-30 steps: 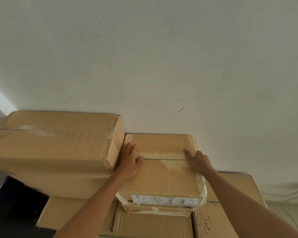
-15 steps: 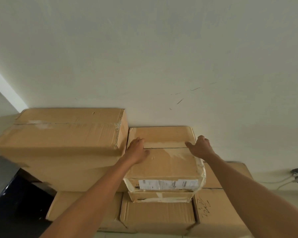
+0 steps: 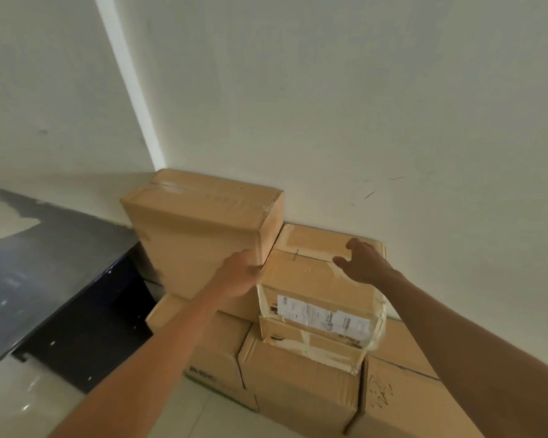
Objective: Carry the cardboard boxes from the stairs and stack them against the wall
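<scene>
Hands (image 3: 363,262) lifted off labelled box (image 3: 320,279), white wall (image 3: 329,105)

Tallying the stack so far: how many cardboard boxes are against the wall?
7 visible: a large plain box top left, a labelled box beside it, a flatter box beneath that, and four floor boxes. More may hide behind.

Centre frame, cardboard boxes stack against the white wall (image 3: 329,90). The left hand (image 3: 239,275) touches the big box (image 3: 200,235); the right hand (image 3: 363,263) spreads over the labelled box (image 3: 317,292).
</scene>
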